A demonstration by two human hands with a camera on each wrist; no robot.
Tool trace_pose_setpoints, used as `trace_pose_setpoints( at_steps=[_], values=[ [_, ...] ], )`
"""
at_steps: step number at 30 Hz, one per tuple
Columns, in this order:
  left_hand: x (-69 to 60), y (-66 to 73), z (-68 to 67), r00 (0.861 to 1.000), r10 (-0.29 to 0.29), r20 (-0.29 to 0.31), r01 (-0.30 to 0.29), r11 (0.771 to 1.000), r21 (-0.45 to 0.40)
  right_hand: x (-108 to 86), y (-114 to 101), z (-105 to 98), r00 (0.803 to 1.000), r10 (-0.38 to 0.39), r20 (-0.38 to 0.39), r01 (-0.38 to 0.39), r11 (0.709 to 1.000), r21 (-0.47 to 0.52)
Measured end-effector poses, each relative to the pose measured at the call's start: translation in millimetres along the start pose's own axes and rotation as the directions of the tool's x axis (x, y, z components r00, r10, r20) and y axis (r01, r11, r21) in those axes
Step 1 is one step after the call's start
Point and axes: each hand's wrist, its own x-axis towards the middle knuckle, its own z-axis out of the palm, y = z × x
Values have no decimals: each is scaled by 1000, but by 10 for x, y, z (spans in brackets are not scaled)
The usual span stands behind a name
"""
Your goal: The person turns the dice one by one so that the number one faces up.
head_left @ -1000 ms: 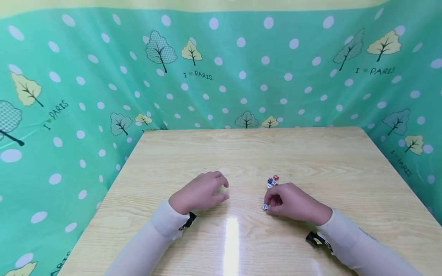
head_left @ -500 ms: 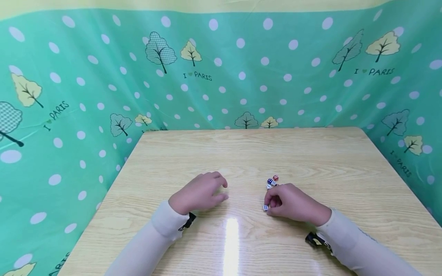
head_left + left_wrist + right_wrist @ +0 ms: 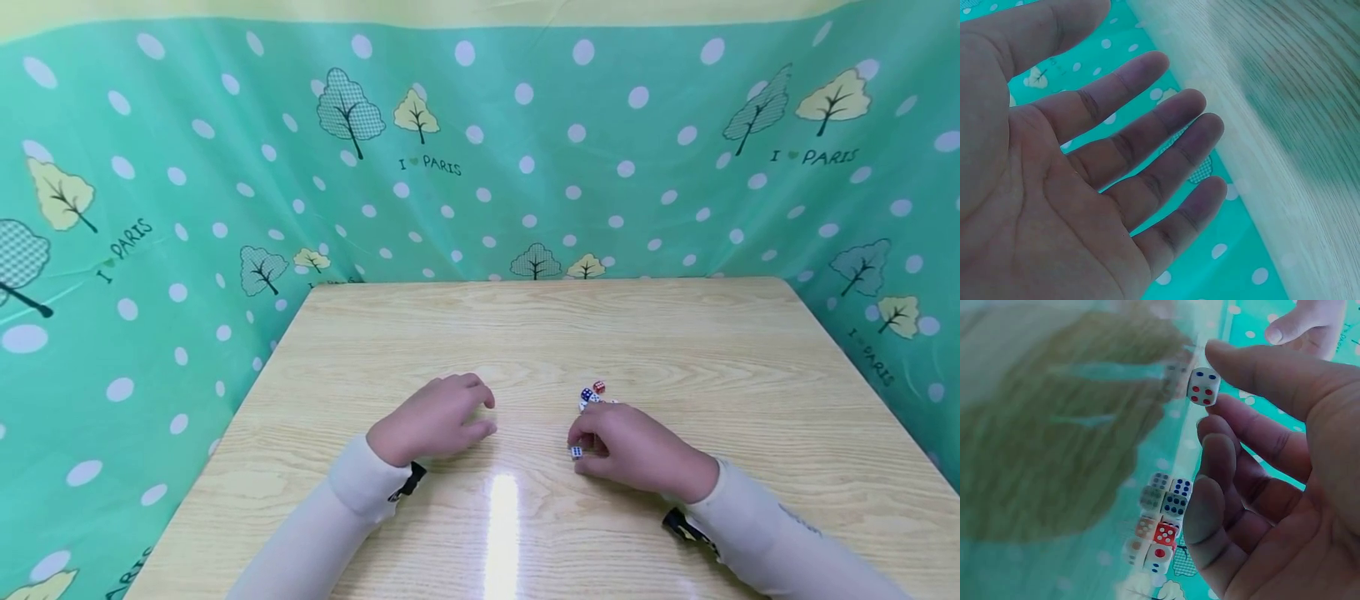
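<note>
My right hand (image 3: 641,446) pinches a white die (image 3: 1204,386) between the tips of its thumb and index finger, low at the table. In the right wrist view this die shows red and blue pips, and its reflection touches it. Past that hand lies a small cluster: a dark blue die (image 3: 587,394), a red die (image 3: 599,387) and white dice, one being the white die with a large red pip (image 3: 1159,557). My hand partly hides the cluster in the head view. To the left, my left hand (image 3: 435,419) holds nothing, fingers loosely spread.
A glossy wood-grain table (image 3: 420,333) carries a bright strip of reflected light in front. Green dotted cloth (image 3: 480,167) printed with trees hangs behind it and along both sides. Long sleeves and black wrist straps cover both wrists.
My right hand has shifted slightly left, and its thumb and index finger now stand on either side of the white die. The die stays in place. My left hand has not moved.
</note>
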Motion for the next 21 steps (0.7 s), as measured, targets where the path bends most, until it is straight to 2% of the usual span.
trace_pose_setpoints(
  at_steps=[3,10,14,21],
  values=[
    [-6,15,-6,1000,-7,2,7,1000,-1,-3,0,20,1000,-13,-8,12,999,-37],
    [-4,21,6,1000,-7,-8,7,1000,13,-3,22,25,999,-52,-9,52,998,-45],
    [1,8,5,1000,-11,-10,12,1000,16,-13,13,-8,998,-59,-17,59,998,-15],
    [-13,-72,-47,997,-65,-38,64,998,-28,-20,42,-67,999,-53,-10,54,997,62]
  ],
)
